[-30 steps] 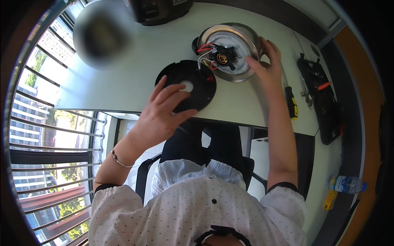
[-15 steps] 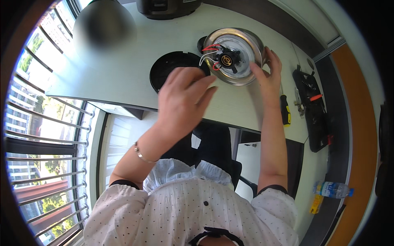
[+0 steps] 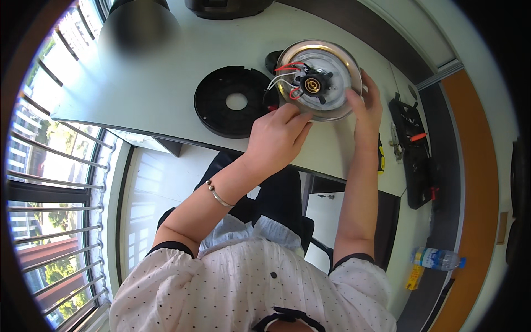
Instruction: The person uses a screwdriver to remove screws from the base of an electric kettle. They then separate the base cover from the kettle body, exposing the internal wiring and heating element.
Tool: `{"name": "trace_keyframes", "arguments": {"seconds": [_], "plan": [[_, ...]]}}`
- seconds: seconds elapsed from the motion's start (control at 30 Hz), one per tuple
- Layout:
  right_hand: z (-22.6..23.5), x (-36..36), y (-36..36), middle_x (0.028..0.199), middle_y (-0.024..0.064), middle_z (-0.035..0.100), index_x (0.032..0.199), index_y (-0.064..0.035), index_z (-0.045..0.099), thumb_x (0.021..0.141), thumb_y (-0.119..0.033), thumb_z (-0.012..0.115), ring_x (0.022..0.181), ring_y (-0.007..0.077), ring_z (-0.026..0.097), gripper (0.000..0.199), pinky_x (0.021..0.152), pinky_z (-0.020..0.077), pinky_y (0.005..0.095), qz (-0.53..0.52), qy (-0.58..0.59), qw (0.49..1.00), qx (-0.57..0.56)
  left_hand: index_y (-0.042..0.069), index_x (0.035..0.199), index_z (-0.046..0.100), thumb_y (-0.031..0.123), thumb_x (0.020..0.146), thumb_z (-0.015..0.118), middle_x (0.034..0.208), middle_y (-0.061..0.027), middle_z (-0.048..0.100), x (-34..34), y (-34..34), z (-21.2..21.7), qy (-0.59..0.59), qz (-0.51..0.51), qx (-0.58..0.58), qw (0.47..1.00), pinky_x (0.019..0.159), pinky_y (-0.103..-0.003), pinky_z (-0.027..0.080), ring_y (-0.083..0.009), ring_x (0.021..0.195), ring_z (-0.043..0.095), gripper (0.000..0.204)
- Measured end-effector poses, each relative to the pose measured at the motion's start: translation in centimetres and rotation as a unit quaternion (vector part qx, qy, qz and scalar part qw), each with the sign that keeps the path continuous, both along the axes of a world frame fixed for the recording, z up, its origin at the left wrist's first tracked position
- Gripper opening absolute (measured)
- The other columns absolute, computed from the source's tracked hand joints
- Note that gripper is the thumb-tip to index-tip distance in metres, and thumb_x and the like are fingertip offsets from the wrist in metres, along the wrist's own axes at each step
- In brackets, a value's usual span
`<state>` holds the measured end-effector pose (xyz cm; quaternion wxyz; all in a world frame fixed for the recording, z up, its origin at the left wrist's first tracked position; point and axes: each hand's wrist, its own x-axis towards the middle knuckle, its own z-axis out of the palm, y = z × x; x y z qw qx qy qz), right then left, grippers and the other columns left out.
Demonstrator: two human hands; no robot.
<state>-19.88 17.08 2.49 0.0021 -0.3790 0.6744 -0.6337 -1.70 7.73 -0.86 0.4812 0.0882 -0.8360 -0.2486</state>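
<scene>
An electric kettle [image 3: 338,83] is upside down on the table, its underside exposed. A black connector with a gold-coloured centre [image 3: 312,85] sits in the middle, with red and white wires [image 3: 281,79] running to its left. My right hand [image 3: 366,105] grips the kettle's right side, thumb toward the underside. Curled fingers of my left hand [image 3: 282,133] are closed at the near-left rim. A small dark red piece [image 3: 271,108] shows beside them; what it is I cannot tell. Left of the kettle lies a round black base cover [image 3: 218,102] with a central hole.
A yellow-and-black-handled screwdriver [image 3: 381,155] is partly hidden by my right forearm. Farther right lie a black tool case [image 3: 416,160] and a water bottle [image 3: 440,259]. A dark appliance [image 3: 227,8] stands at the back, a blurred dark object [image 3: 141,27] at the far left.
My left hand has moved right, from over the black cover to the kettle's near rim, uncovering the cover's central hole. The kettle has tilted slightly toward me; my right hand stays on it.
</scene>
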Motion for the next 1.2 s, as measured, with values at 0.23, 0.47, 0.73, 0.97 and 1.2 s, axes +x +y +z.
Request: {"name": "trace_keyframes", "arguments": {"seconds": [0.23,0.47,0.73,0.97,1.2], "plan": [[0.3,-0.8,1.0,0.129,0.0127,0.049,0.131,-0.0030,0.048,0.069,-0.022,0.074,0.116,0.0237,0.048,0.070,0.098,0.0374,0.0344,0.029,-0.043,0.999,-0.004,0.005,0.088,0.066,0.008,0.073,0.070,0.082,-0.0054,0.057,0.9,-0.6,-0.8,0.051,-0.006,-0.012,0.999,0.057,-0.032,0.048,-0.0223,0.066,0.058,0.016],[0.6,-0.2,0.6,0.129,0.0170,0.050,0.134,0.0049,0.041,0.072,-0.017,0.068,0.118,0.0235,0.049,0.071,0.102,0.0345,0.0341,0.058,-0.065,0.996,-0.020,0.005,0.088,0.066,0.008,0.072,0.070,0.083,-0.0050,0.056,1.4,-1.0,-1.3,0.065,-0.009,0.008,0.998,0.056,-0.031,0.048,-0.0213,0.065,0.058,0.016],[-0.2,-1.6,1.2,0.131,0.0123,0.048,0.135,0.0006,0.038,0.082,-0.025,0.058,0.120,0.0228,0.047,0.061,0.101,0.0367,0.0373,0.073,-0.080,0.994,-0.014,0.006,0.089,0.064,0.009,0.073,0.069,0.083,-0.0048,0.053,1.4,-0.9,-2.2,0.028,-0.011,-0.006,1.000,0.054,-0.031,0.048,-0.0205,0.064,0.058,0.018],[-1.0,-2.4,1.7,0.129,0.0117,0.050,0.131,-0.0012,0.043,0.084,-0.034,0.058,0.119,0.0239,0.049,0.059,0.101,0.0387,0.0389,0.039,-0.101,0.994,-0.029,0.006,0.088,0.063,0.010,0.073,0.069,0.081,-0.0040,0.050,1.4,-1.0,-2.2,0.035,-0.020,0.003,0.999,0.052,-0.030,0.046,-0.0189,0.061,0.056,0.017],[-1.1,-2.4,2.0,0.130,0.0124,0.050,0.131,-0.0008,0.044,0.086,-0.035,0.055,0.120,0.0249,0.048,0.057,0.101,0.0387,0.0397,0.032,-0.110,0.993,-0.036,0.006,0.089,0.063,0.009,0.072,0.070,0.080,-0.0038,0.049,1.4,-1.0,-2.3,0.030,-0.026,0.009,0.999,0.050,-0.030,0.046,-0.0183,0.061,0.055,0.019]]}}
